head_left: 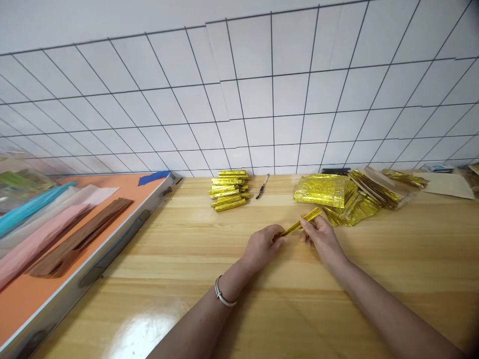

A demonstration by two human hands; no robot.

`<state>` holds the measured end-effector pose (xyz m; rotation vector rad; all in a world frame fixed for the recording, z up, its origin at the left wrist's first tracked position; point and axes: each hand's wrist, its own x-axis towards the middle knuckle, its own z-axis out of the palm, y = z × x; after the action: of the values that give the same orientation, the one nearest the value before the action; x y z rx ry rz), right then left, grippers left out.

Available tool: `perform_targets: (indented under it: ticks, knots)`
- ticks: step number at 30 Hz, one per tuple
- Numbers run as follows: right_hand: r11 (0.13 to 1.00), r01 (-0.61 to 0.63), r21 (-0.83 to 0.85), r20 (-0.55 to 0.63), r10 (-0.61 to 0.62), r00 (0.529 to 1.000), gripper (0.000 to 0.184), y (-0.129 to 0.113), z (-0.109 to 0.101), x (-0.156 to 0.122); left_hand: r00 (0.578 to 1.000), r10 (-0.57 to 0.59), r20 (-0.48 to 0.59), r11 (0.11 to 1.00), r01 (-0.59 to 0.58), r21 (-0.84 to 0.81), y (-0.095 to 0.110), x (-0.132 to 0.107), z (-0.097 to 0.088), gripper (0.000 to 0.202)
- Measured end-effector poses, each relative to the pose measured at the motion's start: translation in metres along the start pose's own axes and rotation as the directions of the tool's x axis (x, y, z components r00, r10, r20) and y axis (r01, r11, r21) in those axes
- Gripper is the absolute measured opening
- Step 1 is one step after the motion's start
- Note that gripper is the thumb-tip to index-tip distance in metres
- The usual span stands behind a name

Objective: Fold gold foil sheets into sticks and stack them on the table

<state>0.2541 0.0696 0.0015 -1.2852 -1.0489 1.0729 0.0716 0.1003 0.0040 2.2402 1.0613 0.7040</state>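
Note:
A narrow strip of shiny gold foil (307,216) slants up to the right between my two hands, a little above the wooden table. My left hand (265,244) pinches its lower left end, and the fingers cover that end. Closer to the upper right end, my right hand (319,234) grips the same strip between thumb and fingers. Behind it lies a flat stack of gold foil pieces (319,190), with loose gold sheets (354,205) fanned out beside it. To the left is a pile of narrow gold foil bundles (229,190).
A pen (262,187) lies between the gold piles. On the left, an orange-topped raised board (123,219) carries brown (80,239), pink and blue folded material and a blue scrap (153,177). A tiled wall (254,99) closes the back. Beige card (449,185) lies far right.

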Motion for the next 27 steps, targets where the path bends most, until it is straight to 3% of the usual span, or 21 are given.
perform_targets:
  ticks: [8,16,21,24,27]
  knots:
    - [1.000,-0.027,0.002,0.098,0.026,0.995,0.031,-0.002,0.003,-0.003,0.990,-0.059,0.130,0.931,0.101,-0.351,0.006,0.000,-0.004,0.035]
    - [0.997,-0.056,-0.049,0.177,0.064,0.982,0.029,-0.008,0.010,-0.007,0.982,-0.184,0.039,0.760,0.167,-0.629,0.001,0.004,0.008,0.025]
    - [0.995,-0.006,-0.100,0.192,0.026,0.981,0.028,-0.010,0.010,-0.007,0.977,-0.206,0.045,0.647,0.170,-0.743,-0.001,0.006,0.011,0.021]
    - [0.992,0.009,-0.123,0.191,0.015,0.981,0.030,-0.008,0.008,-0.007,0.979,-0.202,0.029,0.641,0.154,-0.752,-0.003,0.006,0.013,0.018]
    - [0.990,0.030,-0.139,0.186,-0.004,0.983,0.029,-0.007,0.007,-0.007,0.979,-0.204,-0.025,0.722,0.133,-0.680,-0.001,0.005,0.015,0.013]
